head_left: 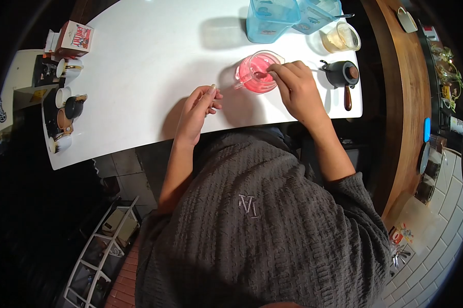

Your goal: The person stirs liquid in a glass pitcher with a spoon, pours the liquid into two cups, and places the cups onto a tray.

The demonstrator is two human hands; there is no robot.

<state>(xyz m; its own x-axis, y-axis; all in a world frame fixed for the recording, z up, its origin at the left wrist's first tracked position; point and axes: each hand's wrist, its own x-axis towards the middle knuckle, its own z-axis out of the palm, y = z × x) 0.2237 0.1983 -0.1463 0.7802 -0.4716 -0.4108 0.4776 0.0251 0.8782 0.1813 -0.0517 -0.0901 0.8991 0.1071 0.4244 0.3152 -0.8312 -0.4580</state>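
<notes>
A clear glass measuring jug (243, 81) with pink-red liquid stands on the white table, its handle pointing to the lower left. Over its right rim, my right hand (296, 87) is closed in a pinch. It holds what looks like a spoon (261, 75); the dark tip shows in the liquid, and the grip hides most of the rest. My left hand (198, 109) hovers left of the jug near the table's front edge, apart from it. Its fingers are loosely curled with small gaps, and nothing shows in them.
Two blue translucent containers (272, 23) stand behind the jug. To the right are a glass jar (340, 38) with pale contents and a black pot (340, 73) with a wooden handle. Several cups (70, 68) and a red-brown box (76, 38) line the left edge.
</notes>
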